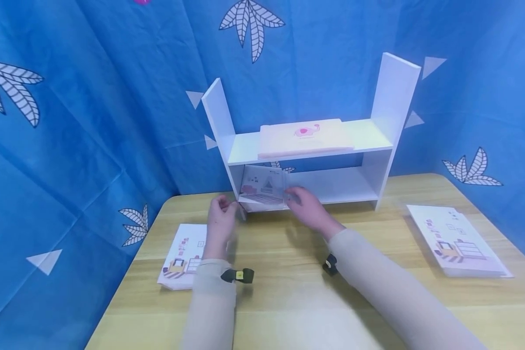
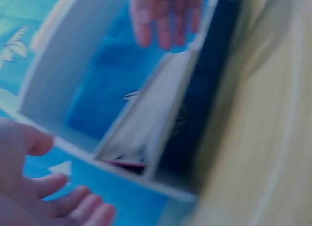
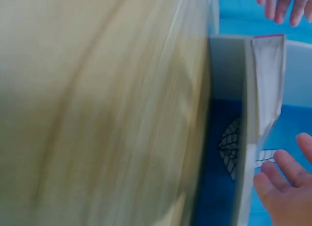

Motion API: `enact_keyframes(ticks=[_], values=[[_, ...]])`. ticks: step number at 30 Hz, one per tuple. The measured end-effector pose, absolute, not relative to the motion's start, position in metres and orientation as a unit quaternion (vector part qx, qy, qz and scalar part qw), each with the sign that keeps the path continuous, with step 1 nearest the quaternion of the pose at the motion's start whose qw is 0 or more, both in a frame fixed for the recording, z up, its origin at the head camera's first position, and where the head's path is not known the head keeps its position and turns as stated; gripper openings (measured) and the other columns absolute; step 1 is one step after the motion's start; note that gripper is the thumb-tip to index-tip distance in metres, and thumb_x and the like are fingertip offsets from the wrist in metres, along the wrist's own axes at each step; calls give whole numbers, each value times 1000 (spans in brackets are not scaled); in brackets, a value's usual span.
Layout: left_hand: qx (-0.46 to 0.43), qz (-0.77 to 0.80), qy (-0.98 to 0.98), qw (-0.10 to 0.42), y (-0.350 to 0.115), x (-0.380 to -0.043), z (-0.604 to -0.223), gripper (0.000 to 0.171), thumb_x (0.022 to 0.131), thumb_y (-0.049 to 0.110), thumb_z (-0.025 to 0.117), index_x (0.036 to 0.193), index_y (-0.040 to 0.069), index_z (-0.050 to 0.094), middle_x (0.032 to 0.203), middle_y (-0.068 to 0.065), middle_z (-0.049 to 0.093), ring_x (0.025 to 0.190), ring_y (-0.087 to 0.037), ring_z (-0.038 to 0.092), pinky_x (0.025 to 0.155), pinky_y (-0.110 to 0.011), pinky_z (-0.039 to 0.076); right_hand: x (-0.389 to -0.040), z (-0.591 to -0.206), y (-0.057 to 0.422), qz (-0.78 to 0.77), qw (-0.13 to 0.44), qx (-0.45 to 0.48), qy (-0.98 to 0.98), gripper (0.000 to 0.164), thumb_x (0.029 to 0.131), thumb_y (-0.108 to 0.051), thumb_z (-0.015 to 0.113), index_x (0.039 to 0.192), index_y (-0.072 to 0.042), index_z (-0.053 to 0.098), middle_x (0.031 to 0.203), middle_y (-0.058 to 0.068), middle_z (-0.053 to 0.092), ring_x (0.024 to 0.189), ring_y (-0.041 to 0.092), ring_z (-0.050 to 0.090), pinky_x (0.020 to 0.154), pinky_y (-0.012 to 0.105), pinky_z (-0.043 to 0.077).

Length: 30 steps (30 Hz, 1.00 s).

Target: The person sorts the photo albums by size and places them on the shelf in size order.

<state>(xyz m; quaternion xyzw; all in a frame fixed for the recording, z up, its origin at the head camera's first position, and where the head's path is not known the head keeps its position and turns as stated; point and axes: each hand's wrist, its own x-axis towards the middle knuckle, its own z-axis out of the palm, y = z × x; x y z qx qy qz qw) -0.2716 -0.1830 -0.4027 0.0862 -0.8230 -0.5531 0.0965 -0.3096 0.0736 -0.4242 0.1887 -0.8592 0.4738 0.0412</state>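
A stack of pale picture books (image 1: 262, 184) lies at the left end of the white shelf's (image 1: 337, 182) lower board, up by the side panel. Only its page edges (image 2: 151, 106) show in the left wrist view. My left hand (image 1: 220, 221) is just outside that panel's front corner, its fingers (image 2: 78, 201) parted and loosely bent around nothing. On the other side my right hand (image 1: 308, 206) is at the stack's right end. Its fingers (image 3: 287, 170) are spread, with nothing between them.
On the upper board lies a cream book with a pink elephant (image 1: 306, 138). Further picture-book stacks rest on the wooden table (image 1: 280, 291): a left stack (image 1: 183, 257) beside my left forearm and a right stack (image 1: 459, 243). A blue patterned curtain (image 1: 127, 87) hangs close behind.
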Motion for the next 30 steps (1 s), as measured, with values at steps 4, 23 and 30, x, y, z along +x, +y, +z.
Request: enact_keyframes(ticks=[4, 23, 30], values=[[78, -441, -893, 50, -202, -259, -393, 65, 102, 38, 54, 156, 8, 33, 154, -19, 39, 141, -37, 39, 113, -56, 36, -292, -421, 77, 494, 13, 188, -849, 46, 105, -25, 55, 145, -4, 50, 145, 10, 53, 131, 30, 51, 109, 49, 42], [118, -188, -958, -183, -320, -255, -394, 99, 91, 29, 76, 157, -8, 12, 153, -36, 31, 124, -49, 45, 108, -67, 34, -256, -436, 72, 524, -188, 202, -805, 53, 101, -40, 58, 146, -12, 52, 130, 12, 64, 111, 31, 64, 97, 51, 51], [107, -202, -945, -235, -328, -260, -394, 111, 92, 41, 73, 158, -7, -2, 159, -36, 14, 134, -52, 32, 113, -69, 21, -252, -440, 67, 550, -225, 210, -777, 61, 98, -37, 63, 150, -10, 46, 140, 15, 58, 116, 34, 63, 104, 52, 47]])
